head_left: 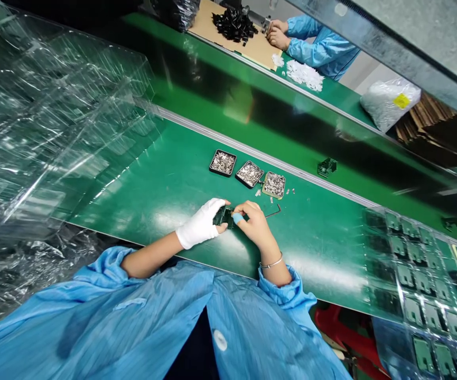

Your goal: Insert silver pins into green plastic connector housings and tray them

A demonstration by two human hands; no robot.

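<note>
Left hand slants rightward, fingers clamped on a dark part! Right hand curls in alongside; can't tell its fingers' grip.

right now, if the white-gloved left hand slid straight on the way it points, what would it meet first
Probably the ungloved, blue-sleeved right hand, past the small dark part the left hand holds; depth there is hard to judge.

- Bright light from above, and white glare flares across the green tabletop!
- Streaky highlights race over the clear plastic trays, softly smeared at left.
- Corners stretch; the centre looks fairly sharp.
</note>
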